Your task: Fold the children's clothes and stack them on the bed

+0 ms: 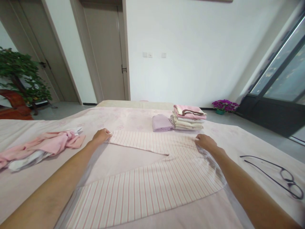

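Observation:
A pair of striped trousers (pixel 152 187), cream with pink lines, lies spread on the pale pink bedsheet (pixel 124 118) with its legs pointing left. My left hand (pixel 102 136) pinches the hem of the far leg. At the waist end on the right, my right hand (pixel 206 142) has its fingers closed on the far corner of the cloth. The near leg runs toward the lower left, its end partly hidden by my left forearm. Just beyond the trousers sits a folded lilac cloth (pixel 162 123), beside a stack of folded clothes (pixel 188 122).
Rumpled pink and white clothes (pixel 52 144) lie on the left. A pair of glasses (pixel 283 173) rests with its temples unfolded on the right. Past the bed are a potted purple flower (pixel 225 106), a leafy plant (pixel 22 74) and a closed door (pixel 105 51).

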A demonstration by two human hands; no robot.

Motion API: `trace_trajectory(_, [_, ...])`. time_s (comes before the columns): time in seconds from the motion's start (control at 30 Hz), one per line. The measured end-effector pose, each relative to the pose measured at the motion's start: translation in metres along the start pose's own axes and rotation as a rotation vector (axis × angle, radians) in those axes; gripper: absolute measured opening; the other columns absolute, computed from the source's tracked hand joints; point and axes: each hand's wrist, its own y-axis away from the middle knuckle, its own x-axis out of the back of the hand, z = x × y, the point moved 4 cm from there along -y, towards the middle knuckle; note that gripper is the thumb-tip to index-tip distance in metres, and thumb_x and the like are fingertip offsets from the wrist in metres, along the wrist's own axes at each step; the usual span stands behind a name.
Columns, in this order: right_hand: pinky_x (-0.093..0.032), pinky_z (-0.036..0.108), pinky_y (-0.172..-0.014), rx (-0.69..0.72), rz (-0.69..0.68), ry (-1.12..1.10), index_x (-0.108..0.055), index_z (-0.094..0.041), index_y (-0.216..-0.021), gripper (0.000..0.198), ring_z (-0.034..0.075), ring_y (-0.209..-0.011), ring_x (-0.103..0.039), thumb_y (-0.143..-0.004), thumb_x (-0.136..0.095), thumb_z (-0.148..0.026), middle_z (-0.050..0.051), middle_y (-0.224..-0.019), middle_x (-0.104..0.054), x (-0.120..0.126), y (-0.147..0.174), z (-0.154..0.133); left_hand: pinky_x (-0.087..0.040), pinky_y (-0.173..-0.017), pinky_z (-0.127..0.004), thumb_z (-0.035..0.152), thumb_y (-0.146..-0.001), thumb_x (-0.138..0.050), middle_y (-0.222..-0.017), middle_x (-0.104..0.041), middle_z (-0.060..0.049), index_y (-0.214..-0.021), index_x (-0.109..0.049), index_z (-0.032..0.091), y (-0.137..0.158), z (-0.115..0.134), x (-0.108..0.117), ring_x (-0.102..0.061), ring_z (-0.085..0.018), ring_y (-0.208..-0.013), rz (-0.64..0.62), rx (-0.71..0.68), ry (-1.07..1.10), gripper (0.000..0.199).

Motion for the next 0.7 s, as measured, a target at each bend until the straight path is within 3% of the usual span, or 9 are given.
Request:
trace_trajectory(0.1, [-0.048,0.027,-0.060,-0.005,-0.011,-0.161,-0.068,-0.017,-0.082,0.017,0.020,-0.070,-0.068,-0.078,-0.053,-0.024,0.009,-0.076,-0.072,0.002,0.011,0.002,-0.044,-0.067,-0.025,0.037,-0.070,-0.062,-0.085,-0.072,-0.005,-0.086,-0.065,0.019,0.014,0.004,0.011,-0.067,-0.022,-0.084,0.052,-0.057,0.058,0.024])
trace_trajectory(0.23, [-0.054,0.025,-0.059,-0.084,0.001,-0.802,-0.063,-0.015,-0.092,0.016,0.018,-0.066,-0.070,-0.078,-0.056,-0.019,0.009,-0.075,-0.072,0.007,0.032,0.007,-0.047,-0.062,-0.022,0.039,-0.078,-0.053,-0.088,-0.070,-0.003,-0.107,-0.059,0.017,0.038,0.008,0.035,-0.065,-0.016,-0.073,0.097,-0.128,0.197,0.038])
trace_trajectory(0.33, [-0.058,0.026,-0.063,-0.085,0.018,-1.117,-0.062,-0.015,-0.095,0.018,0.017,-0.068,-0.070,-0.077,-0.060,-0.016,0.008,-0.078,-0.073,0.014,0.051,0.010,-0.050,-0.061,-0.023,0.041,-0.076,-0.057,-0.083,-0.067,-0.001,-0.115,-0.057,0.015,0.064,0.005,0.058,-0.063,-0.016,-0.069,0.062,-0.238,0.397,0.047])
trace_trajectory(0.53, [-0.061,0.022,-0.072,-0.054,0.048,-1.362,-0.068,-0.018,-0.081,0.012,0.018,-0.075,-0.071,-0.069,-0.070,-0.015,0.006,-0.080,-0.073,0.018,0.087,0.027,-0.052,-0.073,-0.029,0.044,-0.077,-0.066,-0.082,-0.066,-0.003,-0.090,-0.062,0.017,0.141,-0.025,0.099,-0.065,-0.019,-0.078,-0.097,-0.373,0.588,0.030])
trace_trajectory(0.7, [-0.060,0.021,-0.078,-0.077,0.044,-1.427,-0.073,-0.017,-0.081,0.019,0.019,-0.080,-0.071,-0.062,-0.075,-0.018,0.007,-0.087,-0.074,0.015,0.111,0.038,-0.048,-0.070,-0.025,0.032,-0.078,-0.064,-0.083,-0.059,-0.002,-0.078,-0.059,0.019,0.211,-0.046,0.109,-0.059,-0.016,-0.078,-0.127,-0.472,0.540,0.014])
